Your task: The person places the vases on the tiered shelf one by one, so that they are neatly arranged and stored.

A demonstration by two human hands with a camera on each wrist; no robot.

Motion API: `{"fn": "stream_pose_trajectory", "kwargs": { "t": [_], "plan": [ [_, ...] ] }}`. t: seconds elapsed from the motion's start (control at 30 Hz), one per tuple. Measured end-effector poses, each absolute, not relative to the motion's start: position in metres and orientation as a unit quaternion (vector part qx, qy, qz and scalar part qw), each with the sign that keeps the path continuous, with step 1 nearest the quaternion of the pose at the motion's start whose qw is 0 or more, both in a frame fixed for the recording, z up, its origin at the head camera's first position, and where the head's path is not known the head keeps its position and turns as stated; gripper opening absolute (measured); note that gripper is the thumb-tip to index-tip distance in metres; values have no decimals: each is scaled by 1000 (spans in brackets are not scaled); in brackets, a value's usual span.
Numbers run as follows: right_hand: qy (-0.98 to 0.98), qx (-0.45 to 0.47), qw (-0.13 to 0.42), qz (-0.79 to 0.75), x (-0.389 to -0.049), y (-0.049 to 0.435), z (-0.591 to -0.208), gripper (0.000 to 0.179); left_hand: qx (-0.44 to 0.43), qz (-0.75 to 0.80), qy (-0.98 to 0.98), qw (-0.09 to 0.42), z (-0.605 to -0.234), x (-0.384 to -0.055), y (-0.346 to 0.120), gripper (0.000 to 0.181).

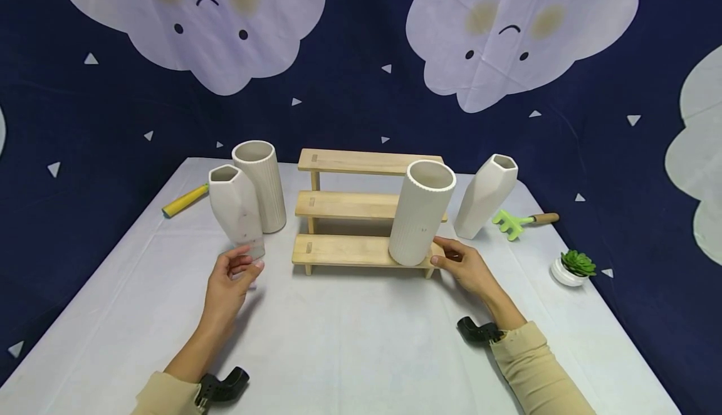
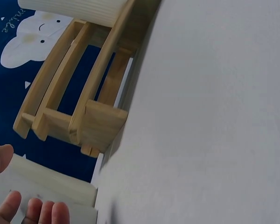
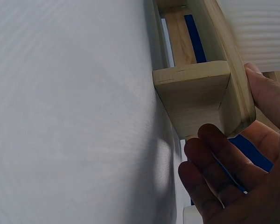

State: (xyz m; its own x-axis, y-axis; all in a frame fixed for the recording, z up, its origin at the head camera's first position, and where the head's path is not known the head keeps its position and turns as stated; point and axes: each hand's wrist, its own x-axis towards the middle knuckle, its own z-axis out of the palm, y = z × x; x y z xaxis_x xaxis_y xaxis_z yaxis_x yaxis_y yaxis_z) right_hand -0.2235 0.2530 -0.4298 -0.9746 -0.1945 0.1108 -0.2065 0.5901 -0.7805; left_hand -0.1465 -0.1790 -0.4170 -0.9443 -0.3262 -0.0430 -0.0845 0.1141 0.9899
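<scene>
Wooden three-tier rack (image 1: pixel 352 203) stands on the bench (image 1: pixel 361 340); one ribbed vase (image 1: pixel 419 220) stands on its lowest shelf (image 1: pixel 344 250), right end. Right hand's (image 1: pixel 467 269) grip pinches that shelf end. Left hand (image 1: pixel 227 286), grip loosely parted, is beside a faceted vase (image 1: pixel 232 205).

Cannot see part of the pale wooden three-step shelf (image 1: pixel 344 246) behind the white ribbed ceramic cylinder (image 1: pixel 420 220). Cannot see the far end of the yellow rod-shaped handle (image 1: pixel 185 201) behind the left white faceted ceramic vase (image 1: pixel 234 205).
</scene>
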Motion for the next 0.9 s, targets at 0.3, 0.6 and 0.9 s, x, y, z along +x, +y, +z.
{"fn": "stream_pose_trajectory", "kwargs": {
  "t": [0.3,0.6,0.9],
  "plan": [
    [-891,112,6,439,-224,253,-429,53,161,-663,-711,168,-420,-150,-191,43],
    [-892,117,7,437,-224,253,-430,53,178,-646,-716,196,-419,-161,-198,56],
    [-894,113,5,434,-223,254,-430,55,167,-639,-731,171,-415,-174,-203,72]
  ]
}}
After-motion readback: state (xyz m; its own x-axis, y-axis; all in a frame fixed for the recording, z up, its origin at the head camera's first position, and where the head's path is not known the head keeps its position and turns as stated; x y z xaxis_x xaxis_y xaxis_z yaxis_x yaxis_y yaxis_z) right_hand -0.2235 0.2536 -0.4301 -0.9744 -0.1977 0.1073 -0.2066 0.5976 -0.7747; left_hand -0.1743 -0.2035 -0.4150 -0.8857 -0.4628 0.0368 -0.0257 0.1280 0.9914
